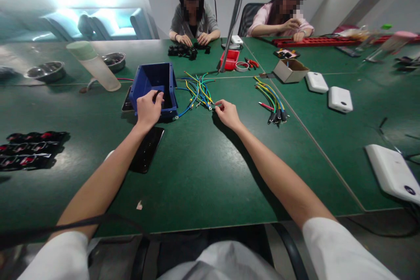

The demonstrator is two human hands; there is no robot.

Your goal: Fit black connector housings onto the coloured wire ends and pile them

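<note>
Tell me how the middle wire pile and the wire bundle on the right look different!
The wire pile is tangled, with wires crossing many ways; the wire bundle lies neater, wires mostly side by side. The bundle has chunky black pieces at its near end; the pile's near ends look small and shiny. Both have yellow, green and blue wires.

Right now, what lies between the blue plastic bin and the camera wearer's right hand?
The head view shows a loose heap of yellow, green and blue wires between the bin and that right hand.

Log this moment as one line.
left hand: black piece, at blue bin | right hand: beside loose wires, grip unclear | black-ended wires: lying farther right
</note>
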